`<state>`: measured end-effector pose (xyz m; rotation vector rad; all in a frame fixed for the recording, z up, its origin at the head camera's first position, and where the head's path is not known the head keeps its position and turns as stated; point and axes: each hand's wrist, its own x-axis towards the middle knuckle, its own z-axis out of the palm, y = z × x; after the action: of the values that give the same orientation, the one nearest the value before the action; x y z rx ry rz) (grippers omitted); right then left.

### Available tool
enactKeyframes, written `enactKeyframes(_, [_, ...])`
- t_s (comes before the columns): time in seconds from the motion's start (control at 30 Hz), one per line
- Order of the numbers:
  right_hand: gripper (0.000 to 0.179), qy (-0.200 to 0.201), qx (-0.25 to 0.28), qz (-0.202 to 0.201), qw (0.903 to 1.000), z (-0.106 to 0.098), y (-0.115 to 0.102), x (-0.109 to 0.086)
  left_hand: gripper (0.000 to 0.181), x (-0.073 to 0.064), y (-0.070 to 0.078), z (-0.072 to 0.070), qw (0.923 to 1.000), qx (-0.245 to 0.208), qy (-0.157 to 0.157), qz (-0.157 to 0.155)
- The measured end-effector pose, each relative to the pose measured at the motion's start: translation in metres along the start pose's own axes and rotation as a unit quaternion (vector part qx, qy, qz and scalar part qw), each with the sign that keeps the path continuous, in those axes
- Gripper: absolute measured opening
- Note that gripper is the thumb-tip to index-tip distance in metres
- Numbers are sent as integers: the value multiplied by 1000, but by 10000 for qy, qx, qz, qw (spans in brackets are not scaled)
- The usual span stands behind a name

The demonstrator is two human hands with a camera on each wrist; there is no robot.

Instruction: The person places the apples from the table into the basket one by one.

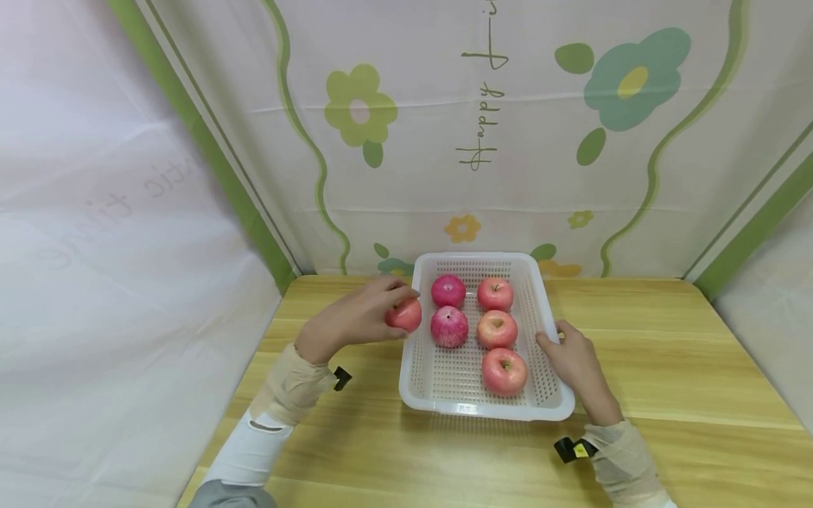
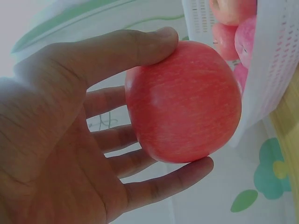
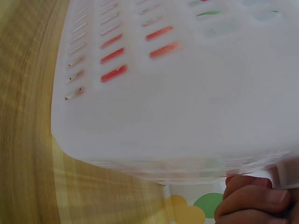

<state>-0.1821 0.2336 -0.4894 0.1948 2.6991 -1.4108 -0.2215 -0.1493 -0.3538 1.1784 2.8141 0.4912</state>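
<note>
My left hand (image 1: 356, 316) holds a red apple (image 1: 404, 316) just at the left rim of a white plastic basket (image 1: 470, 408). In the left wrist view the thumb lies over the apple (image 2: 187, 102) and the fingertips curve under it. My right hand (image 1: 576, 365) grips the basket's right rim, thumb on the rim. Its curled fingers (image 3: 252, 200) show at the edge of the right wrist view. Inside the basket, three pinkish-red apples (image 1: 497, 329) line the right side. Two magenta round fruits (image 1: 449, 327), one streaked, sit on the left.
The basket is over a wooden table (image 1: 667, 367), near its back edge. Behind stands a pale cloth wall (image 1: 419, 183) printed with flowers and lettering, and another cloth wall (image 1: 127, 268) closes the left side. Each wrist carries a small black mount (image 1: 341, 379).
</note>
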Motion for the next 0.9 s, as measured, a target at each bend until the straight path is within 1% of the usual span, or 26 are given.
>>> enactKeyframes(0.27, [56, 6, 26, 8, 10000, 0, -1, -1, 53, 11, 8, 8, 9995, 80, -30, 306])
enactKeyframes(0.4, [55, 19, 11, -14, 10000, -1, -2, -1, 52, 18, 13, 11, 9993, 119, -90, 348])
enactKeyframes(0.5, [54, 23, -9, -35, 10000, -1, -2, -1, 52, 22, 17, 13, 9991, 119, -222, 355])
enactKeyframes(0.73, [55, 29, -31, -35, 10000, -1, 0, 0, 59, 33, 23, 20, 9967, 341, -439, 587])
enactKeyframes(0.9, [54, 25, -18, -42, 10000, 0, 0, 1, 58, 41, 26, 28, 9948, 398, -730, 584])
